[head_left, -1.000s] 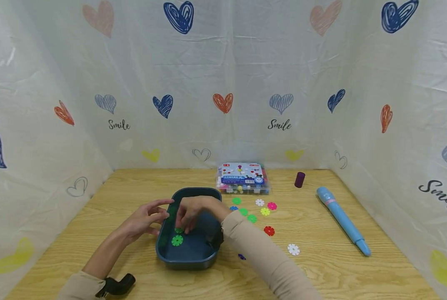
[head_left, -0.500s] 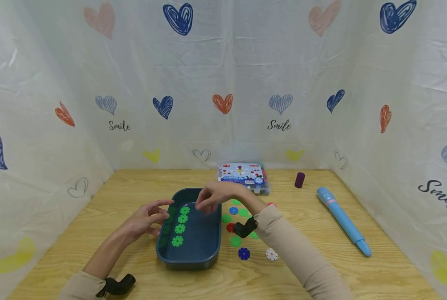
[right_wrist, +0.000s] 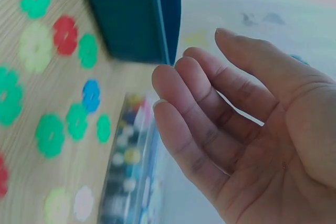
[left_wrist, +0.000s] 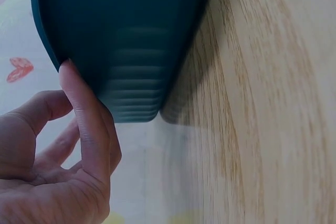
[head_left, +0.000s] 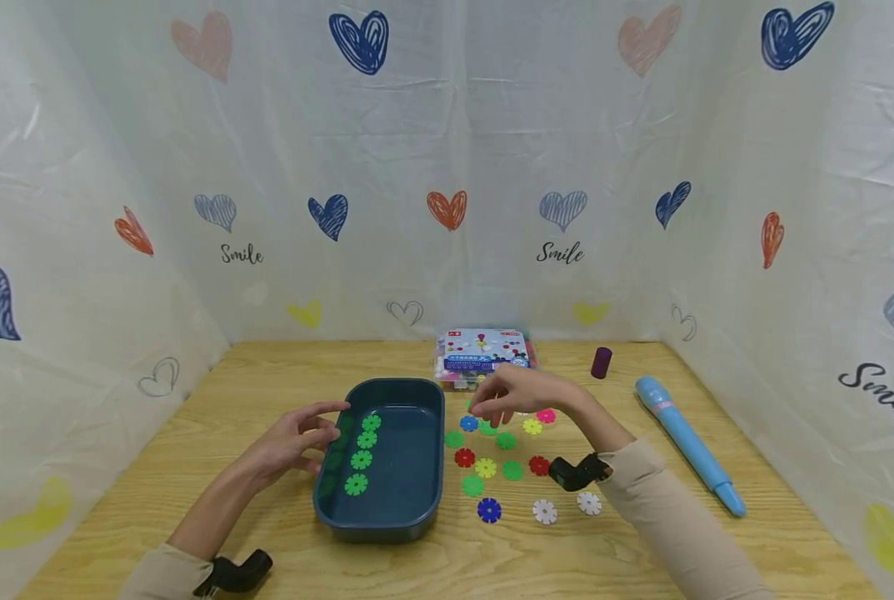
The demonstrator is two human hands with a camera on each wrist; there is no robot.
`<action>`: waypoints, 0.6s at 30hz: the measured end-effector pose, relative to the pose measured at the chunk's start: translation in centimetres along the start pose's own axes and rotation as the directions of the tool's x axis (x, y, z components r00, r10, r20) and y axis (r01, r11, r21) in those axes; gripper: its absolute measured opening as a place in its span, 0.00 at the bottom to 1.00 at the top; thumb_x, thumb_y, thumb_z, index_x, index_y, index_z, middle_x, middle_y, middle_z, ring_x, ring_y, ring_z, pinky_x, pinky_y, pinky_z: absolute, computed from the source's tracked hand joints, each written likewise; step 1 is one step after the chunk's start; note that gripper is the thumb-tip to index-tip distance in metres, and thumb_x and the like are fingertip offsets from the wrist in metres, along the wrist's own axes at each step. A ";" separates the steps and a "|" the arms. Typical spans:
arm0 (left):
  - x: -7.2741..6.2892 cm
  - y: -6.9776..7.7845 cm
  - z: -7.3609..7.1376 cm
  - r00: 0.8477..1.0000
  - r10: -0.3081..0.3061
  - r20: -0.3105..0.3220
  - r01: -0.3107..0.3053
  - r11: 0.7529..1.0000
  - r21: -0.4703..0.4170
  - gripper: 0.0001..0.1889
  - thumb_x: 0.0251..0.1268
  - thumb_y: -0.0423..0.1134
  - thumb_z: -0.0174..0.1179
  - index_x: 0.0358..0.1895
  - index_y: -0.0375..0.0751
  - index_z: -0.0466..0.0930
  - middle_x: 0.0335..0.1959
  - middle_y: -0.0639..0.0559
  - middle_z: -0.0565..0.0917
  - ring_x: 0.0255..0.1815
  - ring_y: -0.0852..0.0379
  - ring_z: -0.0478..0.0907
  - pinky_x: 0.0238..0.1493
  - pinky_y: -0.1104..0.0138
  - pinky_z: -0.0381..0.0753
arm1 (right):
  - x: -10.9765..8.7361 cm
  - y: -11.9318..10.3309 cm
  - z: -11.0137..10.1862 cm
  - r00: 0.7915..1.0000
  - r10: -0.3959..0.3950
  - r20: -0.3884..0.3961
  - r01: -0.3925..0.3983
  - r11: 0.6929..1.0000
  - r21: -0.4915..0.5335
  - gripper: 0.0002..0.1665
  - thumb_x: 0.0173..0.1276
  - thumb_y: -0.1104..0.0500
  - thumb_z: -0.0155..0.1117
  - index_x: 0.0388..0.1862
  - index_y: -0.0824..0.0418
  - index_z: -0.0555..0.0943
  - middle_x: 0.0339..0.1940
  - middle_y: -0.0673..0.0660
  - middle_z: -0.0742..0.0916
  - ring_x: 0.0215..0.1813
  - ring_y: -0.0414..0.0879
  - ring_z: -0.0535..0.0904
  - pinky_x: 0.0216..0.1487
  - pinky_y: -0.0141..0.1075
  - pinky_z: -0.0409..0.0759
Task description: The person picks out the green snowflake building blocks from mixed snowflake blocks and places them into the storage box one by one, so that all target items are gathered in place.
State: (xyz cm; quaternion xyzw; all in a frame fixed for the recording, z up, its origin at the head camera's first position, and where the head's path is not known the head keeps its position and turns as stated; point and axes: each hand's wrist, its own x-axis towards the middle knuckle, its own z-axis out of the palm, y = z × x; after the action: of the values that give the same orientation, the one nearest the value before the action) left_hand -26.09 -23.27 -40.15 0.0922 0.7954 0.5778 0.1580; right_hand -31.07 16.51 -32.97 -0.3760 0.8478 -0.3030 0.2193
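Note:
A dark blue-green tray (head_left: pixel 402 467) sits on the table, with several green notched flower-shaped discs (head_left: pixel 361 459) in a row along its left side. My left hand (head_left: pixel 289 442) touches the tray's left rim with its fingertips; in the left wrist view one finger (left_wrist: pixel 86 114) meets the edge. To the right of the tray, my right hand (head_left: pixel 525 394) hovers over loose discs, its relaxed fingers holding nothing, as the right wrist view confirms. Beneath and near it lie a blue disc (head_left: pixel 468 423), a green disc (head_left: pixel 505 441) and a yellow disc (head_left: pixel 532 427). The hand hides some others.
Behind the discs stands a clear plastic case (head_left: pixel 484 354) of small coloured parts. A purple cylinder (head_left: pixel 601 362) and a long light-blue stick (head_left: pixel 690 446) are at the right. White discs (head_left: pixel 545 512) and a dark blue disc (head_left: pixel 489 510) lie nearer the front.
My right hand has come up out of the tray, away from the green discs there, and moved right over the loose discs. My left hand stays at the rim.

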 end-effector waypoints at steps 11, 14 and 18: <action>0.0 -0.1 -0.1 1.000 0.006 0.004 -0.006 1.000 0.001 0.32 0.69 0.44 0.60 0.73 0.44 0.62 0.54 0.39 0.74 0.42 0.51 0.79 0.31 0.63 0.85 | -4.6 3.7 0.4 0.998 0.047 -0.043 -0.044 0.997 0.059 0.16 0.75 0.54 0.58 0.52 0.62 0.83 0.41 0.66 0.88 0.41 0.59 0.86 0.42 0.44 0.86; 0.1 -0.1 -0.2 1.000 0.007 0.005 -0.007 1.000 0.002 0.31 0.70 0.44 0.60 0.73 0.44 0.62 0.53 0.39 0.74 0.42 0.51 0.79 0.31 0.63 0.85 | -5.2 4.5 1.0 0.998 0.044 -0.037 -0.040 0.996 0.083 0.17 0.74 0.56 0.58 0.53 0.66 0.82 0.43 0.68 0.88 0.41 0.61 0.86 0.42 0.43 0.86; 0.1 -0.2 -0.1 1.000 0.006 0.004 -0.006 1.000 0.002 0.31 0.70 0.44 0.60 0.73 0.44 0.62 0.53 0.38 0.74 0.42 0.51 0.79 0.31 0.63 0.85 | -5.6 5.5 1.8 1.000 0.006 -0.029 -0.003 0.995 0.097 0.17 0.73 0.58 0.60 0.53 0.69 0.81 0.42 0.67 0.87 0.40 0.57 0.85 0.41 0.42 0.86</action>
State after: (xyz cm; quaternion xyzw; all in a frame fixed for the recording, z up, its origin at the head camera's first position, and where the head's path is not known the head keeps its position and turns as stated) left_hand -26.27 -23.41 -40.33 0.0960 0.7954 0.5772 0.1577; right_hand -29.32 23.14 -37.17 -0.3584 0.8362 -0.3487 0.2255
